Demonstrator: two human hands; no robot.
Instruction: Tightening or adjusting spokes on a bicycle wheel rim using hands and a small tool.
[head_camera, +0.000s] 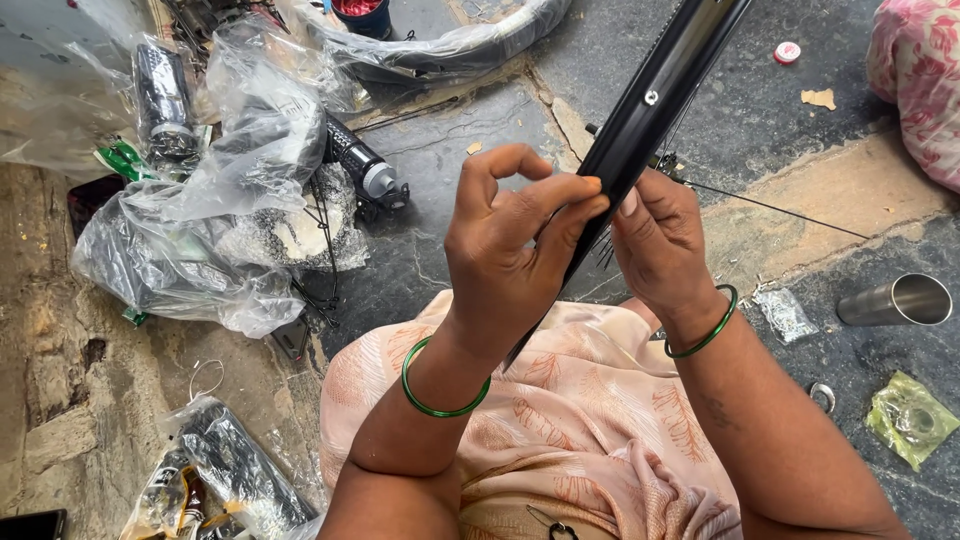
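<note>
A black bicycle wheel rim (668, 70) runs diagonally from the top right down toward my lap, with small holes and thin spokes (770, 205) behind it. My left hand (505, 250) pinches the rim's edge with fingers and thumb curled around it. My right hand (660, 245) holds the rim from the other side, fingers behind it near the spoke ends. Both wrists wear green bangles. My lap is covered in peach patterned cloth (560, 420).
Clear plastic bags of black parts (220, 200) lie at the left, more bags (225, 470) at the lower left. A wrapped tyre (450, 45) lies at the top. A steel tumbler (895, 300) and a small green packet (912, 418) sit at the right on the cracked stone floor.
</note>
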